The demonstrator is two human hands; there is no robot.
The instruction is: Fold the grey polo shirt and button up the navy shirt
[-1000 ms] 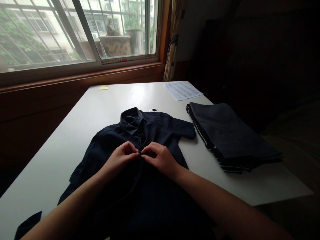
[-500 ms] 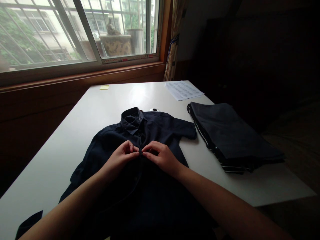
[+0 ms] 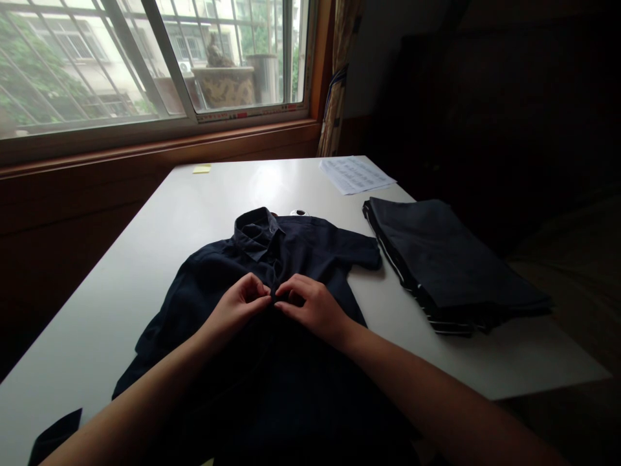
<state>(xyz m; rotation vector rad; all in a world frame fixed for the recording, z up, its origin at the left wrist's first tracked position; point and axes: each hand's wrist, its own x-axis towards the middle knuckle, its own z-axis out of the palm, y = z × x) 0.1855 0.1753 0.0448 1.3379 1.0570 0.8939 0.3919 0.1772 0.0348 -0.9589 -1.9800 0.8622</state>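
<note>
A dark navy short-sleeved shirt [image 3: 310,249] lies front up, its collar pointing away from me and its lower part lost in shadow. My left hand [image 3: 242,298] pinches the front edge of the shirt, below the collar, between thumb and forefinger. Facing it from the other side, my right hand [image 3: 309,303] pinches the same front strip. The fingertips of both hands almost meet there. Any button between them is too dark and small to make out.
The shirt rests on a white table [image 3: 145,239]. To the right lies a stack of folded dark clothes [image 3: 451,252]. Printed papers [image 3: 356,175] and a yellow sticky note [image 3: 202,168] lie at the far side. A small round white object [image 3: 299,212] sits beyond the shoulder. Behind is a barred window [image 3: 233,58].
Both hands stay at the same spot on the shirt front, with only slight finger shifts. The shirt and the other things have hardly moved.
</note>
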